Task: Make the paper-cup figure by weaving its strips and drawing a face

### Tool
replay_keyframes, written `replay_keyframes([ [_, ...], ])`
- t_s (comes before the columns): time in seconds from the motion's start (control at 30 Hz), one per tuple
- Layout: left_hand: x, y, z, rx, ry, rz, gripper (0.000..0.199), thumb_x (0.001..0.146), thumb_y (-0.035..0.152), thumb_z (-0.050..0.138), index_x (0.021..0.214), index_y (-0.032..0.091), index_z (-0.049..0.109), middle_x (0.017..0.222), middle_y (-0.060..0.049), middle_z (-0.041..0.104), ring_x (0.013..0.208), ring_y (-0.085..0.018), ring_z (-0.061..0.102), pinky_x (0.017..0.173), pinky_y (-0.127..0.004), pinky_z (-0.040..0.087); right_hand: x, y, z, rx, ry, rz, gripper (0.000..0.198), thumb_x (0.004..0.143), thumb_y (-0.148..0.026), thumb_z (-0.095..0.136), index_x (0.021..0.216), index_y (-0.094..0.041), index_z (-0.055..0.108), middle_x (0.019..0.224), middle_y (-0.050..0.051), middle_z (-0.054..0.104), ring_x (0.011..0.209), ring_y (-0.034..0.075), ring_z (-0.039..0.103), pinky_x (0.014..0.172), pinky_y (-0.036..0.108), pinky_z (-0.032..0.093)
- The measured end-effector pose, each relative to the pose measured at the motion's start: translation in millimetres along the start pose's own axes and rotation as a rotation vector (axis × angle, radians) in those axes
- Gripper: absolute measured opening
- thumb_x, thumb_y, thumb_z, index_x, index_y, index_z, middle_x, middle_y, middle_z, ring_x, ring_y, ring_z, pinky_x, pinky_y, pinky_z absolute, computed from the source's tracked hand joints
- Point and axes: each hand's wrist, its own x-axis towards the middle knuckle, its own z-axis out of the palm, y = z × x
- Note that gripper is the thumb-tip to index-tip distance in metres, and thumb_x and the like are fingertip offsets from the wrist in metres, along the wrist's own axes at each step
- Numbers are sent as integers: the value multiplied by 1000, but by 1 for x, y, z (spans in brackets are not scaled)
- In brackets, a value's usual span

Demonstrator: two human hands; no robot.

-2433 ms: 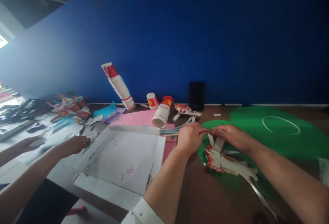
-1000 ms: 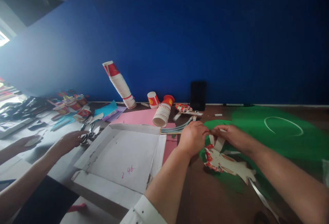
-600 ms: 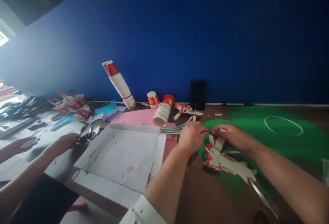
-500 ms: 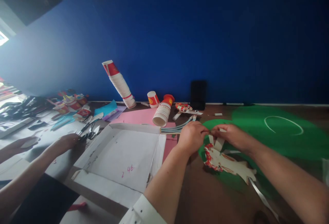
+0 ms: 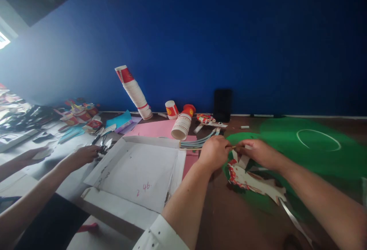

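My left hand (image 5: 215, 151) is closed on a thin pale stick (image 5: 189, 149), which points out to the left over the box's corner. Its other end shows between my two hands. There, the fingers of my right hand (image 5: 258, 152) pinch the stick's tip, though the exact grip is partly hidden. Narrow cream paper strips (image 5: 243, 161) stand just under the right fingers. Below them lies a cut-open cream paper piece (image 5: 255, 183) with a fringed red edge, seemingly from a paper cup. Close to my left hand are several blue-grey tubes (image 5: 197, 142).
A shallow white box (image 5: 137, 177) stands left of my arm. Behind it are a leaning paper-cup stack (image 5: 136, 95), a shorter cup stack (image 5: 182, 125) and pink paper (image 5: 151, 128). A dark phone-like slab (image 5: 223, 104) leans on the blue wall. At left, a co-worker's hand (image 5: 84, 155) touches scissors (image 5: 105, 148).
My hands stay almost in place, with more of the stick showing between them. The co-worker's hands have moved slightly to the right. The view has shifted a little.
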Motion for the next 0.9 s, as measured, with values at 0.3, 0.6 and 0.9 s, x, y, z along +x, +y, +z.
replay_keyframes([
  [0.3, -1, -1, 1, -10, 0, 9, 18, 89, 27, 56, 91, 21, 73, 92, -3, 69, 91, -17, 60, 82, -25, 46, 0, 2, -1, -24, 3, 11, 42, 70, -62, 68, 69, -20, 70, 67, 2, 69, 61, 17, 56, 59, 28, 43],
  [0.6, -1, -3, 3, -39, 27, 50, 16, 88, 24, 57, 89, 22, 72, 90, -1, 68, 91, -16, 60, 83, -24, 46, 0, 3, -2, 19, 1, 37, 39, 69, -59, 70, 68, -20, 69, 66, 1, 67, 62, 16, 55, 61, 28, 42],
  [0.9, -2, -1, 3, -75, 41, 59, 16, 88, 23, 57, 88, 22, 73, 92, -2, 70, 93, -17, 61, 86, -26, 46, -4, 0, -5, 108, -37, 82, 37, 71, -56, 69, 74, -19, 71, 71, 3, 70, 63, 17, 57, 61, 30, 43],
])
